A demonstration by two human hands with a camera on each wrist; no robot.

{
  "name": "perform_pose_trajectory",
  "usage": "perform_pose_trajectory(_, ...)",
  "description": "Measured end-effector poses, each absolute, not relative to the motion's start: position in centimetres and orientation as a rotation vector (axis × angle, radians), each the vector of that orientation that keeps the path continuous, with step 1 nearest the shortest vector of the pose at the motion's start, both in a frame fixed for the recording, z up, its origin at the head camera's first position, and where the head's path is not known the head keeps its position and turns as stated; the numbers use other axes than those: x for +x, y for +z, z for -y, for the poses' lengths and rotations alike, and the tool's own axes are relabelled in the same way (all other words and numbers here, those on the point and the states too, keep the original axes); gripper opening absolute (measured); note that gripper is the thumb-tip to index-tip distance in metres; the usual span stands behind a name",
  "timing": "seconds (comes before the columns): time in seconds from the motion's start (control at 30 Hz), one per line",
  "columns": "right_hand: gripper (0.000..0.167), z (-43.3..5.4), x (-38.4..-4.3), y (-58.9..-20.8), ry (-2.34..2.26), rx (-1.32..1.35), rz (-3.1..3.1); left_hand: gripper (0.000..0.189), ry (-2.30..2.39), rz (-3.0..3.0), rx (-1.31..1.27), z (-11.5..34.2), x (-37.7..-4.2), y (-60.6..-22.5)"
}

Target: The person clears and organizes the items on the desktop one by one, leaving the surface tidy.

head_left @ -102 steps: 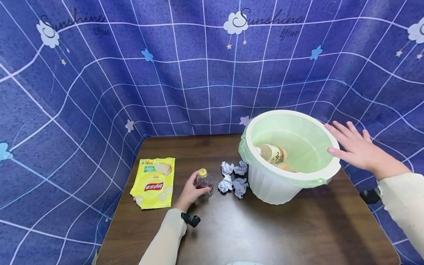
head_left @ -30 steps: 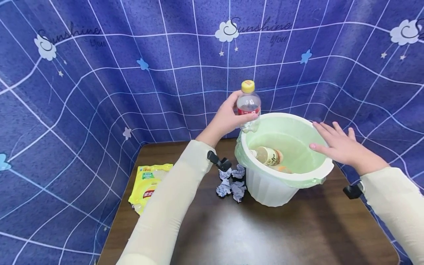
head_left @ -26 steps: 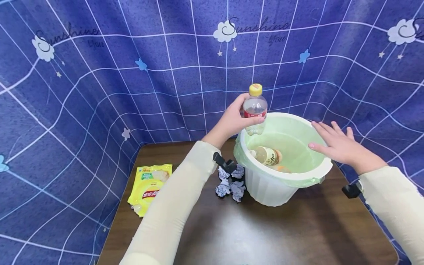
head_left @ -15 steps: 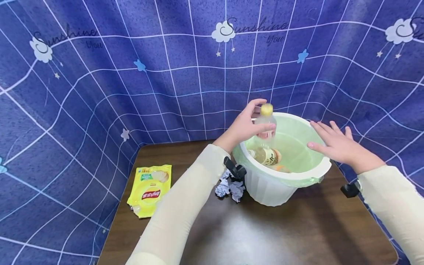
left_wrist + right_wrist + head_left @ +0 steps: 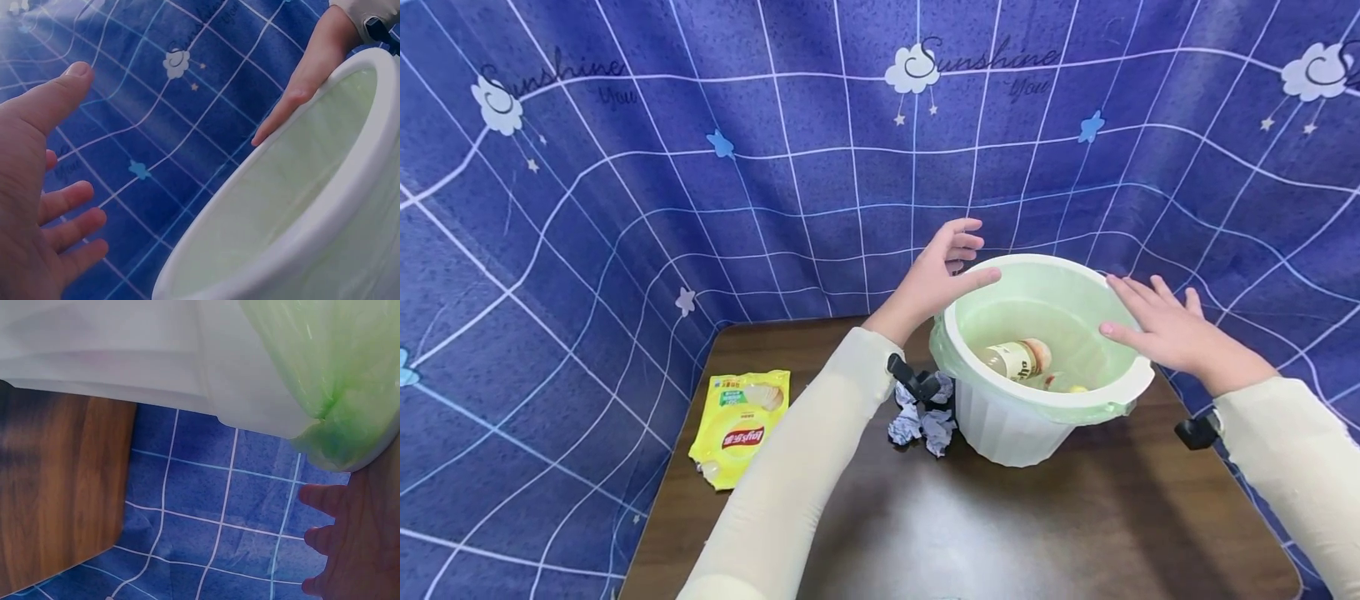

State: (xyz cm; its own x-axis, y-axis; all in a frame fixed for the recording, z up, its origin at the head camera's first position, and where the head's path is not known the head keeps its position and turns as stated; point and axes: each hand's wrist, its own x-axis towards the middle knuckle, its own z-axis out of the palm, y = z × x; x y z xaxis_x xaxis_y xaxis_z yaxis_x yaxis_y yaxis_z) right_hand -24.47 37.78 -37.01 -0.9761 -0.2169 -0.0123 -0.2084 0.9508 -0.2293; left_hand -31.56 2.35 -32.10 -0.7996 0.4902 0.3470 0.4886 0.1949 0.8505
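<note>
My left hand is held over the left rim of a white trash bin, fingers spread and nothing between them. In the left wrist view, the thumb and fingertips stand apart, beside the bin's rim. My right hand rests on the right rim with its fingers extended. Inside the bin, lined with a pale green bag, lies a bottle with a cream label. Near it, a yellow bottle cap shows low down, the rest of that bottle largely hidden by the front rim.
Several crumpled paper balls lie against the bin's left side, partly covered by my left wrist. A yellow Lay's chip bag lies flat at the left of the brown wooden table. A blue patterned curtain hangs behind.
My left hand lifted the yellow-capped soda bottle from the table, carried it right over the bin and let it go inside. The cream-labelled bottle shifted slightly. My right hand stayed at the rim.
</note>
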Motion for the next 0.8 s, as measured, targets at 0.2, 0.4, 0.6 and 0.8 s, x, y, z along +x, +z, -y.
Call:
perform_pose_trajectory(0.2, 0.084, -37.9, -24.5, -37.2, -0.358, -0.336, -3.069, 0.067, 1.862, -2.413, 1.027, 0.1, -32.0, -33.2)
perform_pose_trajectory(0.4, 0.084, -37.9, -24.5, -37.1, -0.38, -0.345, -3.071, 0.063, 1.972, -2.389, 0.96, 2.8, -32.6, -35.6)
perform_pose_trajectory(0.6, 0.084, -37.9, -24.5, -37.2, -0.416, -0.349, -3.064, 0.063, 2.057, -2.323, 0.927, 5.1, -33.0, -40.3)
perform_pose_trajectory(0.8, 0.084, -37.9, -24.6, -37.3, -0.413, -0.351, -3.061, 0.065, 2.133, -2.235, 0.84, 7.1, -32.7, -46.2)
